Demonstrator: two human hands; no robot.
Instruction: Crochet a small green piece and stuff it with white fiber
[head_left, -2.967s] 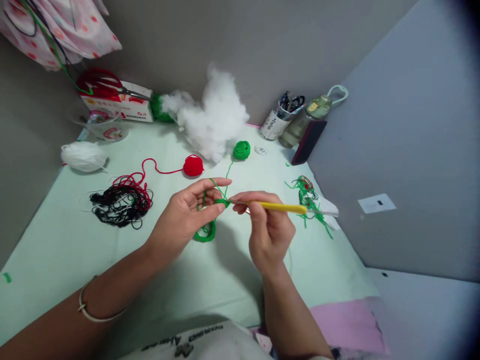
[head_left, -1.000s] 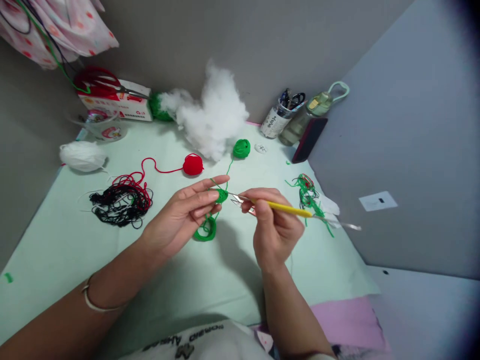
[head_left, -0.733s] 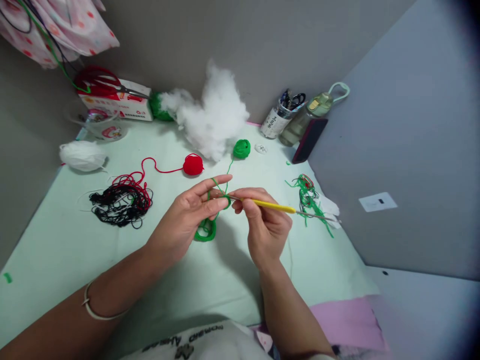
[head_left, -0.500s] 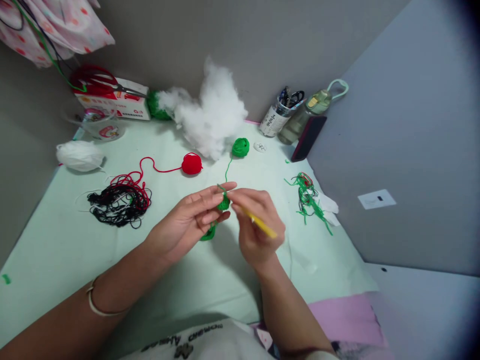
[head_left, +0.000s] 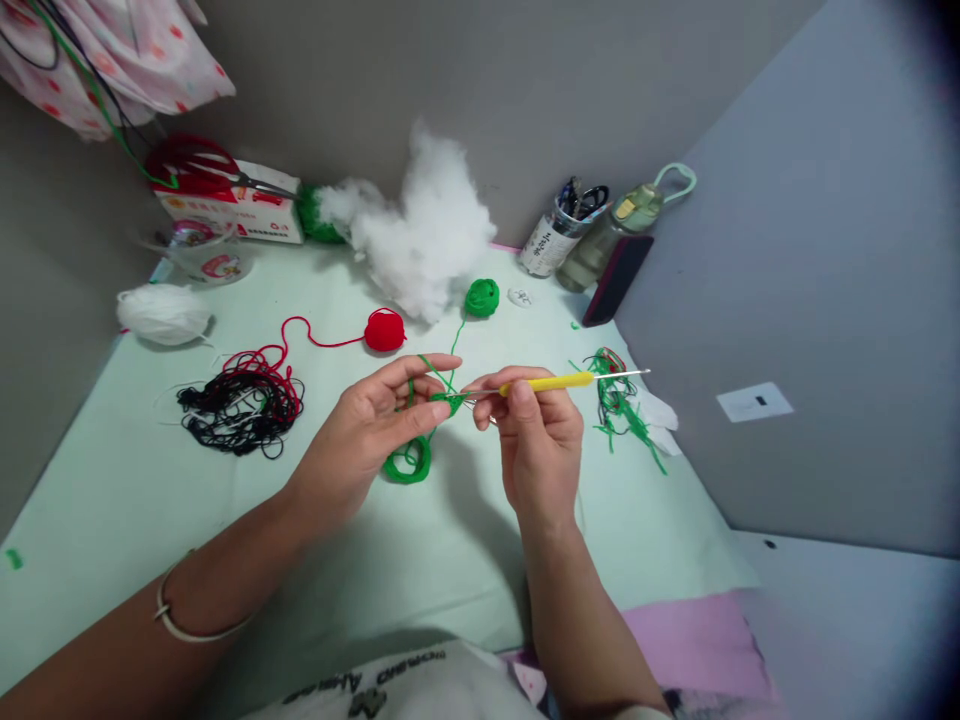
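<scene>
Between thumb and fingers, my left hand (head_left: 375,420) pinches a small green crochet piece (head_left: 448,402), with green yarn looped over its fingers. My right hand (head_left: 541,440) grips a yellow-handled crochet hook (head_left: 551,382). One metal end of the hook meets the green piece; the other points right. A thin strand leads from the piece up to a green yarn ball (head_left: 482,297). Below my left fingers lies a coiled loop of green yarn (head_left: 407,461) on the table.
White stuffing (head_left: 431,235) is heaped at the back. A red yarn ball (head_left: 385,330), tangled black yarn (head_left: 238,408) and a white yarn ball (head_left: 165,315) lie left. Yarn scraps (head_left: 619,400), a phone (head_left: 618,281), a bottle (head_left: 592,252) and a pen cup (head_left: 550,240) stand right.
The yellow hook has swung from slanting down to lying nearly level, its far end now pointing right. My right hand has turned and shifted slightly right, and my left fingers have spread with the yarn.
</scene>
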